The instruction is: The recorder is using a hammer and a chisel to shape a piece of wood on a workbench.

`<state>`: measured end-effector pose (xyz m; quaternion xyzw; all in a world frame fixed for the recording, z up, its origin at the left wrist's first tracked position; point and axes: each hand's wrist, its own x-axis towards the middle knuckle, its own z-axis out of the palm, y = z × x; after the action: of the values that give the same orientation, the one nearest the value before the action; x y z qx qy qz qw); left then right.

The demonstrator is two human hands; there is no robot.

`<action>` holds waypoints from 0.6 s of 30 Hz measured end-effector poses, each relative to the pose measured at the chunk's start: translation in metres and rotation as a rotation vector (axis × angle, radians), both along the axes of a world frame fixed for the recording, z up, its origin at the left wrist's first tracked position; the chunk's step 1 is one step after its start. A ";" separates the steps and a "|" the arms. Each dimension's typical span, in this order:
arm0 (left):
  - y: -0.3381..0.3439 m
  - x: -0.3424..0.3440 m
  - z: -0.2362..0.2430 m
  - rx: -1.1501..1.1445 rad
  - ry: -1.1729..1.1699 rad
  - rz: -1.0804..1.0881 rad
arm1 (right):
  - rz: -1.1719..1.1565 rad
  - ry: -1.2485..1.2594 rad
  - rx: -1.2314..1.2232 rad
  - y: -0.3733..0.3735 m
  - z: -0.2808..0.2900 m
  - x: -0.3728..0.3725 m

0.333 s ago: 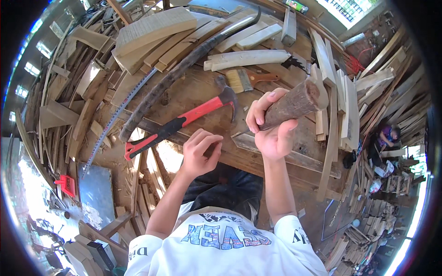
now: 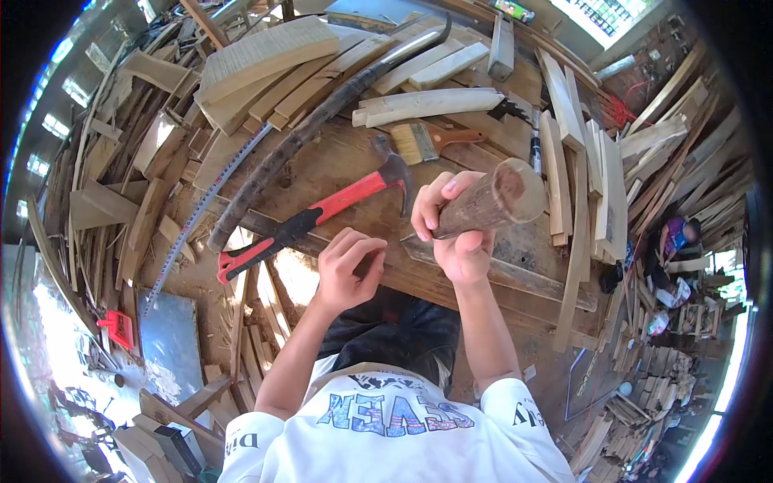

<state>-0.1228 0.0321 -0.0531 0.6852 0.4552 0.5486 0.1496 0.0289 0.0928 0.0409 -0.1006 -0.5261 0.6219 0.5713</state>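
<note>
In my right hand (image 2: 460, 251) is a short bark-covered piece of log (image 2: 473, 206), gripped between thumb and fingers above the workbench. Its pale cut end points to the right and partly toward me. My left hand (image 2: 348, 270) hovers by the bench's near edge, fingers loosely curled, thumb apart from them, nothing visible in it. Beyond that hand lies a claw hammer (image 2: 322, 211) with a red and black handle, its head toward the right. A wide paintbrush (image 2: 419, 142) rests behind the log piece.
A long dark curved stick (image 2: 282, 157) and a tape measure blade (image 2: 205, 197) lie at left. Boards (image 2: 270, 60) are stacked at the back, and upright-lying strips (image 2: 609, 193) line the right. A marker (image 2: 535, 151) lies near them. A person (image 2: 672, 245) sits far right.
My right hand has shifted slightly left with the log piece, whose cut end now turns more toward me. The marker behind it has come into view. My left hand is nearly still.
</note>
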 end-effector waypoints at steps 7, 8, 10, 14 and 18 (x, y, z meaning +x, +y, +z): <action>-0.001 0.001 0.000 -0.003 -0.021 -0.002 | 0.280 -0.171 0.010 0.011 0.008 0.006; -0.001 0.001 -0.001 0.006 -0.010 0.003 | 0.394 -0.148 -0.034 0.014 0.008 0.007; -0.001 0.001 -0.002 -0.007 -0.010 0.007 | 0.420 -0.222 -0.045 0.018 0.007 0.007; -0.001 0.002 -0.001 0.012 -0.011 0.017 | 0.528 -0.239 -0.054 0.026 -0.002 0.012; -0.001 0.002 0.001 -0.006 -0.007 0.014 | 0.572 -0.126 -0.099 0.027 -0.013 0.012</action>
<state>-0.1212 0.0311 -0.0522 0.6795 0.4610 0.5508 0.1496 0.0410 0.1201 0.0282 -0.0146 -0.5365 0.7750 0.3335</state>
